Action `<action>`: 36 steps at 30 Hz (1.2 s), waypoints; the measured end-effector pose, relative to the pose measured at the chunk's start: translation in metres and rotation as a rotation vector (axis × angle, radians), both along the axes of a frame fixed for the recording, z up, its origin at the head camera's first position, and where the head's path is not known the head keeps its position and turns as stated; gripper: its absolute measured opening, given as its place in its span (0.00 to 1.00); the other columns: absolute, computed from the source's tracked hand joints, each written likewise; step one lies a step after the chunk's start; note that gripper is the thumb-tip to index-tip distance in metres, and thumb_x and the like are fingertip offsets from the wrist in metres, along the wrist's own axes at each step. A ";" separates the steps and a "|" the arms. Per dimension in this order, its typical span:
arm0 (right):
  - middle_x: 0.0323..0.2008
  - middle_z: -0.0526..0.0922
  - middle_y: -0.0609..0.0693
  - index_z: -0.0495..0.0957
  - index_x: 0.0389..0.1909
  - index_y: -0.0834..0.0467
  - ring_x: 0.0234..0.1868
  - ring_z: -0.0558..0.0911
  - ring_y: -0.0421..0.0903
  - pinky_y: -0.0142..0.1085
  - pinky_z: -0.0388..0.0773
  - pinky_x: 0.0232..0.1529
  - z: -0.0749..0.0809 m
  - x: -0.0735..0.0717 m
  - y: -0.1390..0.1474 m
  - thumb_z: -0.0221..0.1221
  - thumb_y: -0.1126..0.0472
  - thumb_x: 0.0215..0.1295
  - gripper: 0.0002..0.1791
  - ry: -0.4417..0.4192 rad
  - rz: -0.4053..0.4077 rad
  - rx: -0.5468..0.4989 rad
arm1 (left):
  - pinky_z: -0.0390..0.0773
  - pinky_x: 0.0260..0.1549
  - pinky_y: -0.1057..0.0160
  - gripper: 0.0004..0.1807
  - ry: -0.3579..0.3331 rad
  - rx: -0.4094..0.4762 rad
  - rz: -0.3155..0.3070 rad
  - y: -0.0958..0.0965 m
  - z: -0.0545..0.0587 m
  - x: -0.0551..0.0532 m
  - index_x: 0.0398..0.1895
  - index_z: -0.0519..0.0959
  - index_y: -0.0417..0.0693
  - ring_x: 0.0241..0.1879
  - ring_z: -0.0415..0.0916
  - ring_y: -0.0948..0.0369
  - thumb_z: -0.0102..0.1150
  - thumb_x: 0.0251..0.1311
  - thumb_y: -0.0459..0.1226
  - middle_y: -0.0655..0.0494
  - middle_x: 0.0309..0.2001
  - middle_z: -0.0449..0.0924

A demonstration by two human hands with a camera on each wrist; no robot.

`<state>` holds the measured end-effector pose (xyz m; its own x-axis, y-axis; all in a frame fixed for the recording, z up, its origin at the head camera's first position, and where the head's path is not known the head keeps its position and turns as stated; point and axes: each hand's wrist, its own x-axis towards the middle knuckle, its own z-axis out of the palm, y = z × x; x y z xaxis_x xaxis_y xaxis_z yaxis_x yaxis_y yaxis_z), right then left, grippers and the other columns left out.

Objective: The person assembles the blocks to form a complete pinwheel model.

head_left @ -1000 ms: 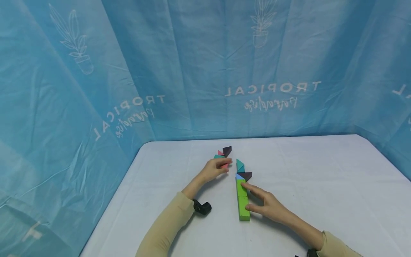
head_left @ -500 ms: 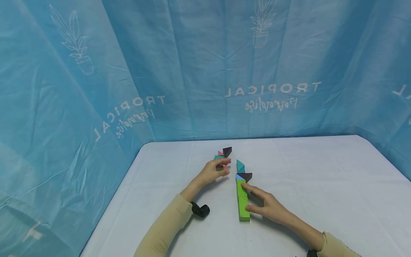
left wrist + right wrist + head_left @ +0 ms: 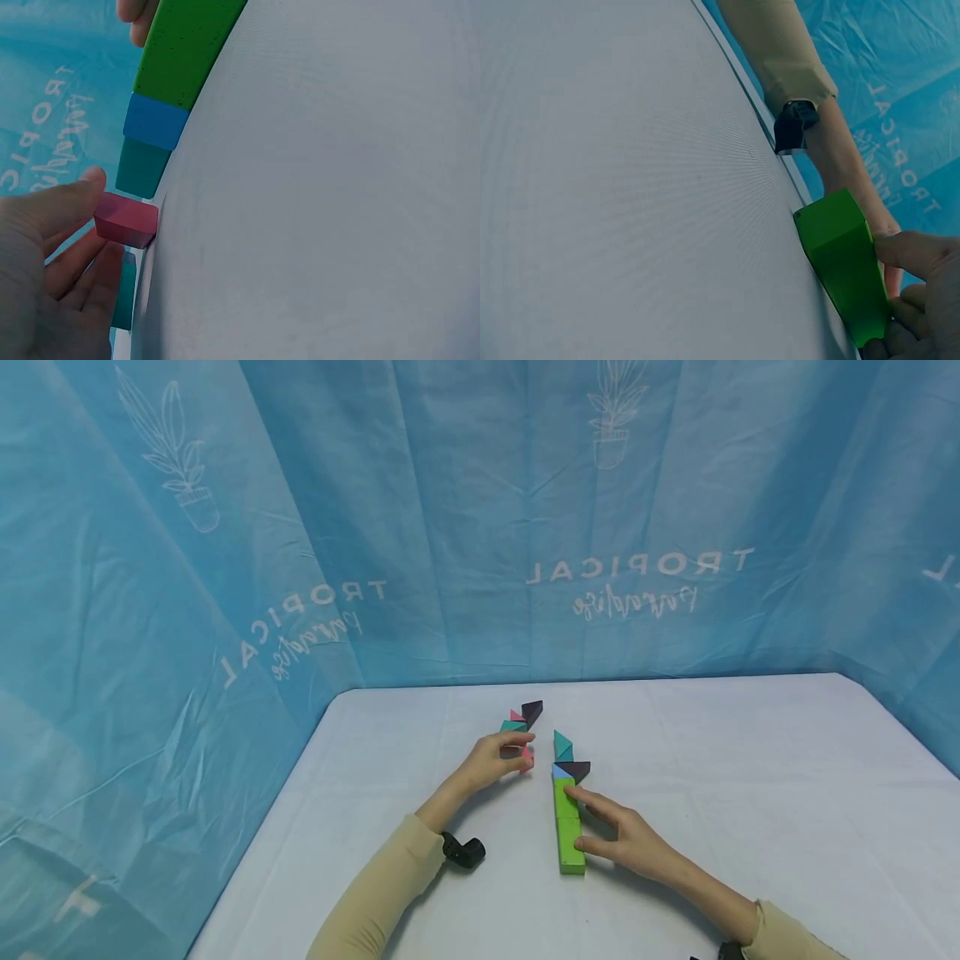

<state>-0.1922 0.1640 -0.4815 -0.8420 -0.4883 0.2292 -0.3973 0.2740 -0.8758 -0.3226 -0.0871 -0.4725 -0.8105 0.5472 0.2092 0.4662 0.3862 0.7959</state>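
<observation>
My left hand [image 3: 486,766] pinches a pink block [image 3: 126,219] between thumb and fingers, left of the block row. The fingers partly cover the block in the head view. My right hand [image 3: 633,843] touches two green blocks laid end to end, its index fingertip on the far green block [image 3: 564,797] and its thumb at the edge of the near green block [image 3: 572,847]. Beyond them the row continues with a blue triangle [image 3: 560,772], a dark triangular block [image 3: 577,770] jutting right, and teal triangular blocks [image 3: 562,748].
Just past my left hand lie a teal block [image 3: 513,726], a small pink triangle [image 3: 517,716] and a dark block [image 3: 532,712]. A white cloth covers the table [image 3: 712,760]. A blue printed curtain [image 3: 480,527] stands behind and at the sides.
My left hand has drawn slightly back toward the left and nearer me, and the pink block in its fingers has turned. The right hand and the row have stayed put.
</observation>
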 end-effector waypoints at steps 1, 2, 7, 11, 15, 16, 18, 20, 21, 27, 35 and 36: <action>0.68 0.61 0.56 0.61 0.69 0.57 0.69 0.57 0.56 0.41 0.59 0.66 0.000 0.000 0.000 0.64 0.57 0.60 0.37 -0.001 -0.001 0.003 | 0.75 0.51 0.63 0.24 -0.026 0.021 -0.015 -0.001 0.000 0.000 0.59 0.74 0.39 0.53 0.75 0.55 0.63 0.59 0.35 0.47 0.57 0.75; 0.68 0.61 0.55 0.61 0.69 0.57 0.69 0.57 0.56 0.41 0.58 0.66 0.000 0.000 0.000 0.64 0.57 0.60 0.37 -0.004 -0.001 0.004 | 0.75 0.51 0.64 0.24 -0.056 0.045 -0.033 -0.001 -0.001 -0.001 0.60 0.73 0.38 0.54 0.74 0.55 0.63 0.59 0.35 0.47 0.57 0.74; 0.69 0.61 0.55 0.61 0.69 0.56 0.69 0.57 0.55 0.43 0.58 0.66 0.000 0.000 0.001 0.64 0.55 0.60 0.37 -0.010 0.002 0.003 | 0.72 0.54 0.64 0.26 -0.162 0.135 -0.140 -0.007 -0.004 -0.003 0.63 0.67 0.32 0.58 0.70 0.50 0.58 0.61 0.30 0.40 0.61 0.69; 0.69 0.60 0.54 0.61 0.69 0.55 0.69 0.57 0.55 0.41 0.58 0.66 -0.002 -0.001 0.001 0.64 0.55 0.60 0.37 -0.009 -0.002 0.006 | 0.74 0.52 0.65 0.25 -0.141 0.130 -0.122 -0.007 -0.007 -0.003 0.61 0.69 0.32 0.54 0.73 0.50 0.59 0.61 0.29 0.40 0.57 0.73; 0.69 0.61 0.54 0.61 0.69 0.56 0.69 0.57 0.55 0.39 0.58 0.66 -0.002 -0.002 0.002 0.64 0.55 0.61 0.37 0.000 0.000 0.003 | 0.77 0.47 0.67 0.23 -0.053 0.072 -0.029 -0.003 -0.009 -0.002 0.57 0.75 0.37 0.47 0.77 0.57 0.64 0.58 0.33 0.47 0.50 0.78; 0.69 0.60 0.54 0.61 0.69 0.56 0.69 0.57 0.55 0.40 0.58 0.66 -0.003 -0.002 0.002 0.64 0.55 0.61 0.37 0.000 0.002 0.001 | 0.77 0.47 0.67 0.23 -0.038 0.065 -0.019 -0.002 -0.009 -0.002 0.57 0.75 0.38 0.46 0.77 0.57 0.64 0.57 0.33 0.48 0.49 0.79; 0.69 0.60 0.55 0.61 0.69 0.56 0.69 0.57 0.55 0.40 0.57 0.66 -0.003 -0.002 0.002 0.63 0.56 0.61 0.37 -0.003 0.004 -0.003 | 0.77 0.47 0.66 0.23 -0.023 0.061 -0.009 -0.002 -0.010 -0.002 0.56 0.76 0.38 0.46 0.77 0.57 0.65 0.56 0.33 0.48 0.49 0.79; 0.69 0.60 0.54 0.61 0.69 0.56 0.69 0.56 0.55 0.39 0.57 0.66 -0.003 -0.002 0.002 0.63 0.55 0.61 0.37 -0.006 0.003 0.003 | 0.78 0.47 0.64 0.22 -0.022 0.069 -0.012 -0.002 -0.012 -0.002 0.55 0.76 0.37 0.46 0.78 0.54 0.65 0.56 0.32 0.47 0.48 0.79; 0.69 0.60 0.54 0.61 0.69 0.56 0.69 0.56 0.55 0.39 0.58 0.66 -0.003 -0.002 0.002 0.63 0.55 0.61 0.37 -0.007 0.001 0.006 | 0.78 0.47 0.63 0.22 -0.019 0.075 -0.016 -0.002 -0.013 -0.002 0.55 0.76 0.37 0.46 0.78 0.53 0.64 0.56 0.31 0.46 0.48 0.80; 0.69 0.60 0.54 0.61 0.69 0.56 0.69 0.57 0.55 0.35 0.57 0.66 -0.003 -0.001 0.001 0.64 0.55 0.60 0.37 -0.005 -0.004 0.004 | 0.78 0.44 0.66 0.17 0.032 0.053 -0.003 -0.001 -0.013 -0.002 0.51 0.79 0.40 0.42 0.79 0.57 0.63 0.57 0.32 0.49 0.44 0.81; 0.69 0.60 0.55 0.61 0.69 0.57 0.69 0.57 0.55 0.34 0.57 0.66 -0.004 -0.001 0.001 0.63 0.55 0.61 0.37 -0.002 -0.004 0.008 | 0.79 0.41 0.68 0.12 0.049 0.015 0.053 0.007 -0.010 -0.003 0.47 0.81 0.43 0.38 0.78 0.64 0.62 0.59 0.33 0.55 0.41 0.82; 0.69 0.60 0.55 0.61 0.69 0.57 0.69 0.57 0.55 0.34 0.57 0.66 -0.004 -0.002 0.001 0.63 0.55 0.61 0.37 -0.002 -0.005 0.008 | 0.79 0.40 0.68 0.12 0.052 0.014 0.059 0.009 -0.009 -0.004 0.46 0.81 0.43 0.37 0.78 0.64 0.62 0.59 0.33 0.55 0.40 0.82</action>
<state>-0.1937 0.1652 -0.4852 -0.8448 -0.4862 0.2236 -0.3943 0.2829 -0.8744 -0.3266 -0.0785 -0.4813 -0.8291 0.4952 0.2595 0.4840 0.4036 0.7764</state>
